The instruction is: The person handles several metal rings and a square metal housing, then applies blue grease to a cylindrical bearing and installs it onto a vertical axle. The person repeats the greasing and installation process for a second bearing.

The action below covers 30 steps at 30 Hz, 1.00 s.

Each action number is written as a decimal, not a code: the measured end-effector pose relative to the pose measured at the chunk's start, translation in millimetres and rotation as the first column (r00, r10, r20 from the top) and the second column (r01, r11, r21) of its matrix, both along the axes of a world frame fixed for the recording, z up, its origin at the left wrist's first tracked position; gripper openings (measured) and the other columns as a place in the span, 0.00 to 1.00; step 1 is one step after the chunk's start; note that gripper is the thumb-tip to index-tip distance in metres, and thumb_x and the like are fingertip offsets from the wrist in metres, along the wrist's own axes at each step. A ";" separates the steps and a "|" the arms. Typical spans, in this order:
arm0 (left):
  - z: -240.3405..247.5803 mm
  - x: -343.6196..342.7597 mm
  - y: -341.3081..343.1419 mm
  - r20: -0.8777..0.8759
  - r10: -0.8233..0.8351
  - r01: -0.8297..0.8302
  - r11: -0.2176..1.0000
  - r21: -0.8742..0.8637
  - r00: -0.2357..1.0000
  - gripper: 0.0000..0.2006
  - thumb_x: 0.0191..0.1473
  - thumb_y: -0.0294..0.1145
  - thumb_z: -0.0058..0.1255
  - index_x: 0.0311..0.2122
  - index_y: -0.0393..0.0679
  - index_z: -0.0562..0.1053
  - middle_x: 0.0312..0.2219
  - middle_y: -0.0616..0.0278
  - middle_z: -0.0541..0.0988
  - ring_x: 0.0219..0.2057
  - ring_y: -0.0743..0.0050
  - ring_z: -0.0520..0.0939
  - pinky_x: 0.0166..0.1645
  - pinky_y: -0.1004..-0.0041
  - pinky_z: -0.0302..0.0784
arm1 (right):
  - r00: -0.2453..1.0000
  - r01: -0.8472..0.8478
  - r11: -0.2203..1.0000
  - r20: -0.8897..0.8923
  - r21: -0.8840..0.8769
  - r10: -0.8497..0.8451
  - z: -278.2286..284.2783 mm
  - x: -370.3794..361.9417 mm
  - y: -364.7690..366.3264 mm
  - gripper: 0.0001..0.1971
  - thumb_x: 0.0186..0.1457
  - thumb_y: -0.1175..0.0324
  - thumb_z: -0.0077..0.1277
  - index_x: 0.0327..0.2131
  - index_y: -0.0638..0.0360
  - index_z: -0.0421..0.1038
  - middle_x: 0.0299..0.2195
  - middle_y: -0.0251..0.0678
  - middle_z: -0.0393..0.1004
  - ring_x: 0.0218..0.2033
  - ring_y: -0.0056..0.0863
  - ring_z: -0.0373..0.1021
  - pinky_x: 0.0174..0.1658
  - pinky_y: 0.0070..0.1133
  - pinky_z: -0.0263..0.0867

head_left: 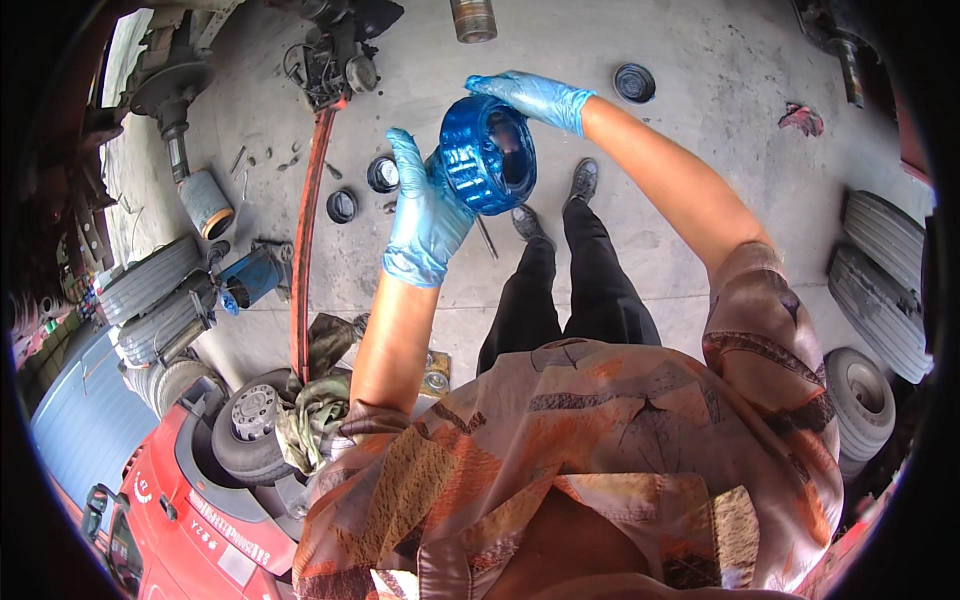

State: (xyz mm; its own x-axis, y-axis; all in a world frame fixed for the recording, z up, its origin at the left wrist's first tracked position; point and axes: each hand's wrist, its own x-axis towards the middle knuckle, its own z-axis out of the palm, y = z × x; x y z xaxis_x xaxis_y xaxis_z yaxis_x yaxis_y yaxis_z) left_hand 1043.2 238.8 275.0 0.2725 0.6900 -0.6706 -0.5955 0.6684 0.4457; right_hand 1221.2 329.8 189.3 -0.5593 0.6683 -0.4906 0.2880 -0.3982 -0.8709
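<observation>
A thick ring-shaped roller bearing (463, 155), thickly coated in glossy blue grease, is held up in front of me, its dark bore facing right. My left hand (430, 225), in a thin blue glove, supports it from the left and below. The left thumb sticks up apart from the bearing, and the other fingers are hidden behind it. My right hand (530, 98), gloved the same way, lies over the top rim with its fingers close together. The right thumb is hidden.
Small round caps (342, 206) and a black round tub (634, 83) sit on the concrete floor. A long orange-red bar (308, 230) runs along my left. Tyres (880, 290) stand at right, with a red vehicle (190, 510) at lower left. A metal cylinder (473, 20) stands ahead.
</observation>
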 end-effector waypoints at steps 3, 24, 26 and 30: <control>-7.5 4.5 3.4 0.025 0.067 -0.067 0.998 0.011 0.997 0.42 0.50 0.70 0.41 0.50 0.35 0.66 0.45 0.52 0.76 0.47 0.61 0.77 0.54 0.58 0.74 | 0.926 0.204 0.868 -0.198 -0.452 -0.321 -25.3 0.5 -25.3 0.27 0.61 0.46 0.39 0.54 0.56 0.65 0.48 0.37 0.73 0.50 0.27 0.68 0.55 0.26 0.64; -77.6 27.4 36.3 0.409 0.481 -0.386 0.874 -0.296 0.775 0.41 0.56 0.68 0.26 0.50 0.32 0.66 0.49 0.44 0.72 0.49 0.50 0.74 0.55 0.50 0.66 | 0.909 0.223 0.446 -0.020 0.867 -0.416 -16.1 20.2 -76.7 0.19 0.57 0.65 0.50 0.52 0.53 0.68 0.55 0.40 0.66 0.58 0.42 0.61 0.59 0.33 0.58; -75.6 34.3 30.7 0.428 0.539 -0.435 0.841 -0.321 0.725 0.38 0.58 0.63 0.27 0.53 0.32 0.64 0.50 0.44 0.72 0.52 0.48 0.72 0.58 0.48 0.63 | 0.835 0.434 0.518 -0.114 0.737 -0.538 -41.6 34.7 -91.9 0.21 0.57 0.66 0.50 0.54 0.52 0.66 0.56 0.40 0.65 0.59 0.41 0.60 0.59 0.33 0.58; -80.8 47.2 40.4 0.532 0.455 -0.380 0.890 -0.250 0.714 0.36 0.61 0.60 0.25 0.55 0.33 0.62 0.51 0.44 0.70 0.54 0.49 0.71 0.60 0.49 0.61 | 0.727 0.686 0.658 -0.319 0.310 -0.608 -37.7 39.9 -103.4 0.27 0.55 0.67 0.53 0.58 0.54 0.59 0.59 0.43 0.60 0.62 0.41 0.55 0.59 0.33 0.58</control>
State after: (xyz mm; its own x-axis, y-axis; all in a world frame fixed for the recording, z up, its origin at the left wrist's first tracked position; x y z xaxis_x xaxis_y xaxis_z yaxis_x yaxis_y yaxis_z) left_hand 1090.4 279.1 194.2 0.3261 0.7541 -0.5701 -0.9414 0.3139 -0.1233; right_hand 1261.1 226.3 151.6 0.0414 0.9977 -0.0534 -0.0826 -0.0499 -0.9953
